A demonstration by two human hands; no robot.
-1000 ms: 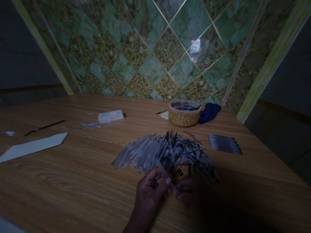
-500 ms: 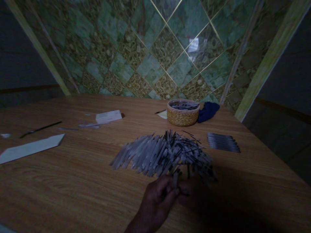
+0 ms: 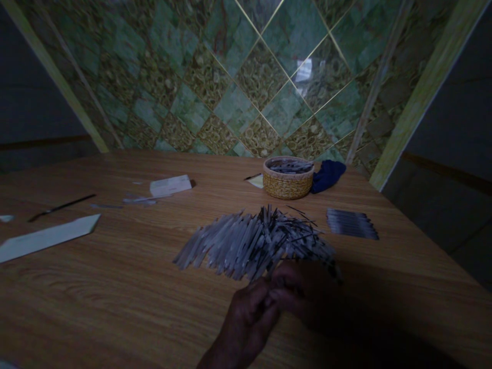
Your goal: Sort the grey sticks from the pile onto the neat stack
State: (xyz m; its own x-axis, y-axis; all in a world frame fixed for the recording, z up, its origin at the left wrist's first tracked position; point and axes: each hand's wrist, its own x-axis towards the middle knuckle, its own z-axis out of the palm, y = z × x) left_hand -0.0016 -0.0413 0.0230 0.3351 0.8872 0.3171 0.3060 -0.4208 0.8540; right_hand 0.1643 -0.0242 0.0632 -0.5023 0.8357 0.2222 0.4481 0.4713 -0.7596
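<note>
Head view: the left hand (image 3: pixel 248 315) is seen low in the middle of the frame with its fingers bent inward, their tips brought against those of the right hand (image 3: pixel 303 294); the right hand is sunk in deep shadow, so only its outline can be made out; whether anything is pinched between the two sets of fingertips cannot be told, and how far either hand is closed is likewise hidden by the dark. Just beyond the fingertips, touching or nearly touching them, the pile of grey strips (image 3: pixel 246 243) is spread on the table (image 3: pixel 115 297); the strips are fanned, their near ends gathered toward the hands and their long axes run away from the hands, those on the left slanted up and to the left, those on the right crossed and tangled; the gathered end is placed about midway between the two hands, with the right hand judged slightly nearer. Farther right, well apart from the pile, a tidy row of strips (image 3: pixel 351 224) is laid flat; behind it a woven basket (image 3: pixel 287 187) holding more strips is set beside a blue cloth (image 3: pixel 327 174); far to the left a long white paper piece (image 3: pixel 48 237), a thin dark tool (image 3: pixel 61 204) and a small white card (image 3: pixel 170 185) are scattered.
</note>
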